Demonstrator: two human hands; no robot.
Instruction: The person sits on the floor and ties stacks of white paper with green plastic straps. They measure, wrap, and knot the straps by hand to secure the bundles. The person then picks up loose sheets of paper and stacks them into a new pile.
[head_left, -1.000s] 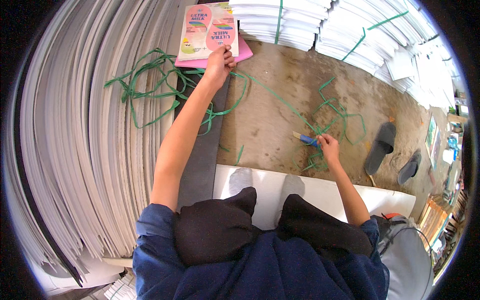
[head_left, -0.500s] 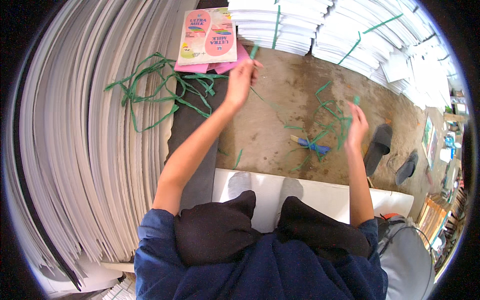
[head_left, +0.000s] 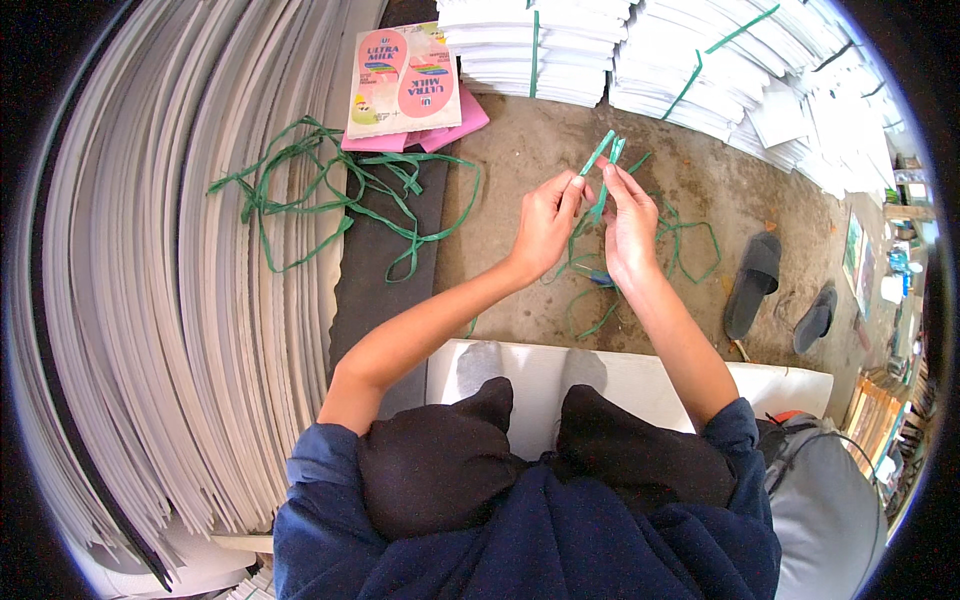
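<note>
At frame centre, the left hand (head_left: 545, 222) and right hand (head_left: 630, 225) meet on a green plastic strap (head_left: 603, 165). A loose tangle of green straps (head_left: 340, 195) lies left of them. A pink printed flat carton (head_left: 404, 92) lies upper left. Two dark rubber sandals (head_left: 752, 283) lie at the right. Strapped white paper stacks (head_left: 570, 50) line the top.

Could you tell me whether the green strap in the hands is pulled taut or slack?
Slack: the green strap droops in loops below the left hand and right hand.
</note>
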